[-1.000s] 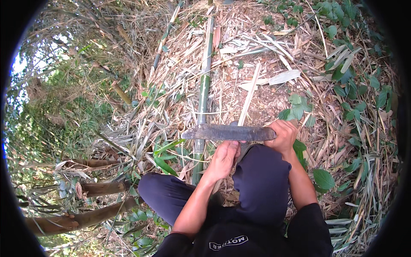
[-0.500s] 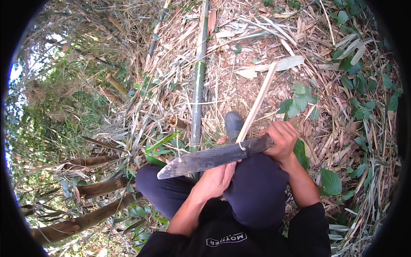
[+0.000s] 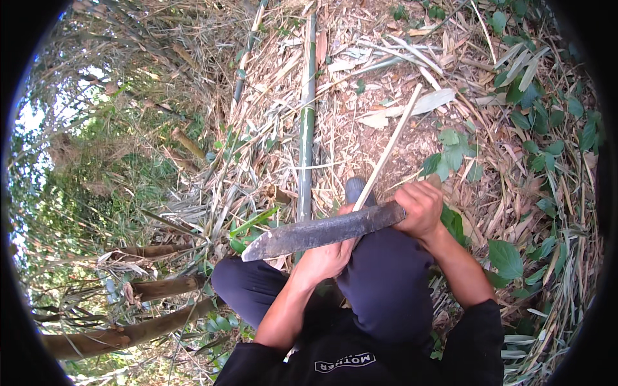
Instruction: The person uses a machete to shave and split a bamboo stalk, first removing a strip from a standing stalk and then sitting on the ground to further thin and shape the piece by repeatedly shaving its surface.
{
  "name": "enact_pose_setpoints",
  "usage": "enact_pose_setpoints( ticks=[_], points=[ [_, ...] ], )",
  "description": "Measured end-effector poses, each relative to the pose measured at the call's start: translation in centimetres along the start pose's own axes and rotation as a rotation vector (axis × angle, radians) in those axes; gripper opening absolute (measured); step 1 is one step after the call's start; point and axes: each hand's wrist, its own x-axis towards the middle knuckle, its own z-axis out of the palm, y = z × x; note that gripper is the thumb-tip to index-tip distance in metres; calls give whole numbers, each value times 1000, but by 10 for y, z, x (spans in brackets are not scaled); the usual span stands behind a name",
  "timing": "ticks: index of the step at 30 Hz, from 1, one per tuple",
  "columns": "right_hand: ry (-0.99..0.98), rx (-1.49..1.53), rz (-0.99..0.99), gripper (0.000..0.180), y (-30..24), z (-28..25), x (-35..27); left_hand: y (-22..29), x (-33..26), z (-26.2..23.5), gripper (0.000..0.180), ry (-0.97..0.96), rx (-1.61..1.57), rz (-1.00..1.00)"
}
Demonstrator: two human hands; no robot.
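Note:
My right hand [image 3: 420,209] is closed round the handle of a machete [image 3: 322,233], whose dark, worn blade points left across my knees. A pale, narrow bamboo strip [image 3: 389,148] slants up and away from the blade toward the upper right. My left hand [image 3: 327,260] is below and behind the blade, with its fingers wrapped round the strip's near end. The blade hides part of those fingers and the strip's lower end. Blade and strip cross just above my raised knee [image 3: 386,283].
A long green bamboo pole [image 3: 306,135] lies on the litter ahead. Cut brown bamboo stems [image 3: 161,288] stick in from the left. Leafy plants [image 3: 505,259] grow on the right. A flat, pale sheath piece [image 3: 432,101] lies beyond the strip. My boot [image 3: 355,188] is under the strip.
The strip has turned and now shows a narrower face. A small pale curl by the blade is no longer visible. The blade has tilted slightly, and the whole view has shifted a little.

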Motion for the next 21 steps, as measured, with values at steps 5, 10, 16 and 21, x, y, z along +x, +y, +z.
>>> enact_pose_setpoints(
  ticks=[5,10,16,21],
  points=[
    [71,-18,-26,23,-2,8,8,4,-9,-8,32,-27,-77,-155],
    [74,11,-48,23,-6,9,15,15,-23,-15,29,-34,-113,-305],
    [73,26,36,26,11,11,-9,31,-95,17,19,-72,-412,-534],
    [15,5,-40,30,12,3,1,21,-32,1,21,-31,-279,-514]
  ],
)
